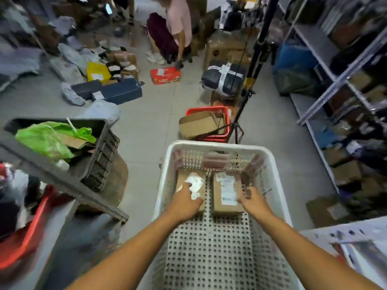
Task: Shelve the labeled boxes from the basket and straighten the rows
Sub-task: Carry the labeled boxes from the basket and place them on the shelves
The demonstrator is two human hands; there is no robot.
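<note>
A white perforated basket (165, 185) stands on the floor below me. Two brown labeled boxes lie side by side at its far end. My left hand (185, 200) lies on the left box (193, 182), fingers curled over its white label. My right hand (252, 200) grips the right edge of the right box (225, 195). The grey shelving (320, 45) with rows of boxes runs along the right side. The picture is blurred by motion.
A red basket (217, 110) with an open carton stands just beyond the white one, next to a black tripod (247, 97). A dark crate (100, 147) with a green bag is at left. A person crouches at the back among scattered parcels.
</note>
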